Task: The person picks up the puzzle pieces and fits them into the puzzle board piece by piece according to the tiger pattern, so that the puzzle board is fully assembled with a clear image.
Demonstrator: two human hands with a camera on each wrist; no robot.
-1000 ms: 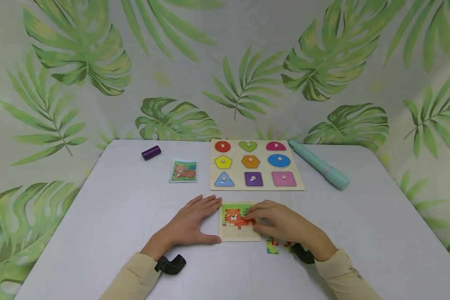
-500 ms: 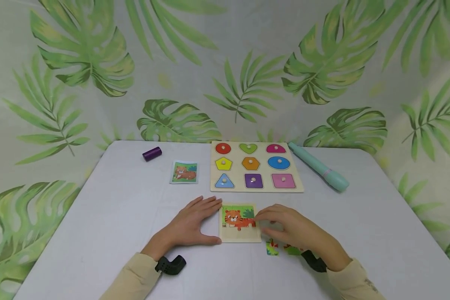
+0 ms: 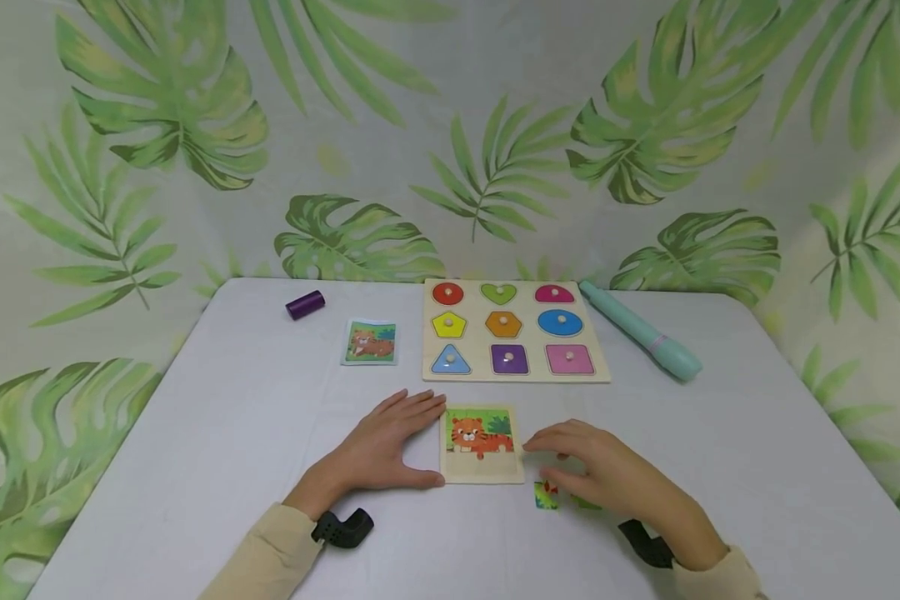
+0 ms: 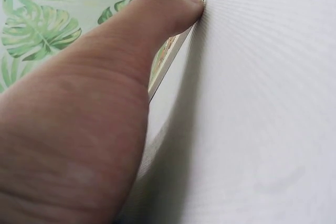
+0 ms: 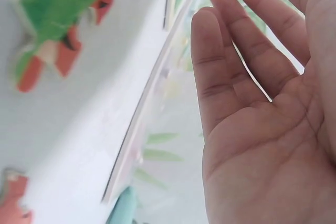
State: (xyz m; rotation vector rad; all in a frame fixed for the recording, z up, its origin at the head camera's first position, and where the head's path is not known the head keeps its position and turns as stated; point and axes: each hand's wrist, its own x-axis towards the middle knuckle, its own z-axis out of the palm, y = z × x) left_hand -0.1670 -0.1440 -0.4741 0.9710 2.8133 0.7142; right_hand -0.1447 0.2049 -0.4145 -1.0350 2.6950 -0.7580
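Note:
A small wooden jigsaw tray [image 3: 483, 468] lies at the table's middle, its upper half filled with a tiger picture and its lower half bare wood. Along its left side rests my left hand [image 3: 386, 446], fingers spread, with thumb and fingertips at the tray's edge; the left wrist view shows the thumb [image 4: 191, 6] right at that edge. My right hand [image 3: 603, 467] hovers just right of the tray, fingers relaxed and holding nothing. Beneath it lie loose jigsaw pieces, a green-and-red one [image 3: 546, 495] and a green one [image 3: 585, 502] partly hidden by the hand.
Behind the tray lies a wooden shape board [image 3: 472, 308] with knobbed pieces. A tiger picture card [image 3: 371, 343] and a purple cylinder [image 3: 305, 305] sit back left. A long teal tube with a wider end [image 3: 637, 329] lies to the board's right. Leaf-patterned cloth hangs behind.
My right hand has drawn back rightward from the tray to over the loose pieces, uncovering the tiger's body and a dark green plant on the tray. The left hand has stayed in place.

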